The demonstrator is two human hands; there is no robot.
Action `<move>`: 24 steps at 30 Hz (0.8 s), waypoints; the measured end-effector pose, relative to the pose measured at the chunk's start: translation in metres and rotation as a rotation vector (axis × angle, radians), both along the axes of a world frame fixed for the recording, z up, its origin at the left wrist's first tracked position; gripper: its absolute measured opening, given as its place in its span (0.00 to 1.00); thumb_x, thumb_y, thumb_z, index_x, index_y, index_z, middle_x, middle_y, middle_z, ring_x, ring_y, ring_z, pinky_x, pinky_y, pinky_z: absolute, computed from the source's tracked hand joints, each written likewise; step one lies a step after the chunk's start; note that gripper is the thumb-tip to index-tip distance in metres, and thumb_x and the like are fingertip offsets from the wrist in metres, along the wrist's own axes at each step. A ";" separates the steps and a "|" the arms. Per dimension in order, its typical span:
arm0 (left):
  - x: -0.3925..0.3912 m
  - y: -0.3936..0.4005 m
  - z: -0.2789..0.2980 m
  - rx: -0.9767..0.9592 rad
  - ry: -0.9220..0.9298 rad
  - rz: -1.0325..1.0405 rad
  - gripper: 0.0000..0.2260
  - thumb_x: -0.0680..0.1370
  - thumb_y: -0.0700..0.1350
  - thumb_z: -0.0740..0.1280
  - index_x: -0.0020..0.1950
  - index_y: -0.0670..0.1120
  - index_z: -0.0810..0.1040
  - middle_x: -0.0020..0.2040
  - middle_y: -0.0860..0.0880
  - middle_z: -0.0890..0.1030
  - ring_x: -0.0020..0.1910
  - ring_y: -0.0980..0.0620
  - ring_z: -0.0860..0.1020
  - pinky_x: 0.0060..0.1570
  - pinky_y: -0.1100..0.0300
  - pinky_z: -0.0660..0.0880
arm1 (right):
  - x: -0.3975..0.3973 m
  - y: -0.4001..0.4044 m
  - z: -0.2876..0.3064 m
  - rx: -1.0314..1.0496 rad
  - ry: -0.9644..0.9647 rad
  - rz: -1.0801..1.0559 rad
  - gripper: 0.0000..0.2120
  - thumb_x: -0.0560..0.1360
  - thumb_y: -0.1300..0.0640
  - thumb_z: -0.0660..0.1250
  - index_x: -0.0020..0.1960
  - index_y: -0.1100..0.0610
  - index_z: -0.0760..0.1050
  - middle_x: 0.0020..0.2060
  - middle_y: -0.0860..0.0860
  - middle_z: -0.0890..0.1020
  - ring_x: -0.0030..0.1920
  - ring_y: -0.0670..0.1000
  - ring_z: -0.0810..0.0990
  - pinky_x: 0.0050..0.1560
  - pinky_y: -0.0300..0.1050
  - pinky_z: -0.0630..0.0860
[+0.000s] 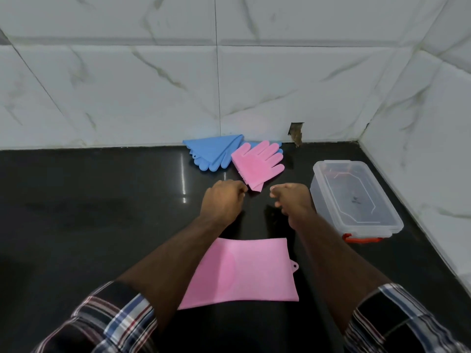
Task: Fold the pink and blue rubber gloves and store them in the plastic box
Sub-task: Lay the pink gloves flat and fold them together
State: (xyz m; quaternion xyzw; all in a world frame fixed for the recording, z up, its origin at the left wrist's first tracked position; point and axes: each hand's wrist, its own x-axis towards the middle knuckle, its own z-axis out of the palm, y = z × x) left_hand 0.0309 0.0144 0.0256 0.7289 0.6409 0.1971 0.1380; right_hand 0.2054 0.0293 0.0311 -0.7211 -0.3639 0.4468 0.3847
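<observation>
A pink rubber glove [239,271] lies flat on the black counter between my forearms, its cuff with a hanging tab toward me. A second pink glove [257,161] lies farther back with its fingers pointing at the wall, partly over the blue gloves [214,152], which are stacked by the wall. The clear plastic box [318,197] with a red latch stands to the right with its lid on. My left hand [223,200] is fisted just left of the far pink glove's cuff corner. My right hand [290,200] is fisted beside the box. Neither visibly holds anything.
White marble-look tiled walls close the counter at the back and on the right, forming a corner behind the box. A small broken hole [295,135] sits in the back wall at counter level. Bare black counter [89,200] stretches to the left.
</observation>
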 end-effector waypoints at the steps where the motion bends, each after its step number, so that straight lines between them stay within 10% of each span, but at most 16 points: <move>1: 0.004 0.007 0.001 -0.003 -0.002 -0.003 0.09 0.78 0.45 0.64 0.53 0.54 0.82 0.51 0.53 0.84 0.51 0.50 0.80 0.51 0.46 0.79 | -0.001 0.009 -0.001 -0.014 0.022 -0.022 0.04 0.72 0.61 0.69 0.44 0.58 0.83 0.38 0.53 0.85 0.30 0.48 0.76 0.27 0.40 0.69; 9: 0.014 0.051 0.004 -0.014 -0.028 -0.019 0.09 0.79 0.46 0.65 0.56 0.50 0.83 0.53 0.51 0.84 0.52 0.49 0.80 0.52 0.48 0.79 | -0.008 0.067 -0.017 -0.172 0.226 -0.160 0.09 0.74 0.56 0.73 0.47 0.62 0.79 0.38 0.54 0.84 0.26 0.46 0.72 0.22 0.38 0.67; 18: 0.007 0.068 0.014 -0.047 -0.109 0.036 0.10 0.79 0.48 0.66 0.58 0.50 0.83 0.53 0.52 0.85 0.51 0.52 0.81 0.53 0.52 0.79 | -0.014 0.079 -0.026 -0.178 0.021 -0.200 0.17 0.70 0.51 0.76 0.51 0.61 0.78 0.38 0.55 0.84 0.31 0.50 0.80 0.34 0.45 0.80; 24: -0.002 0.062 0.024 -0.056 -0.195 0.053 0.11 0.79 0.47 0.65 0.59 0.50 0.83 0.54 0.53 0.84 0.53 0.53 0.81 0.56 0.54 0.78 | -0.019 0.076 0.003 0.137 -0.065 -0.094 0.06 0.72 0.58 0.73 0.43 0.59 0.79 0.40 0.52 0.82 0.42 0.50 0.80 0.46 0.48 0.78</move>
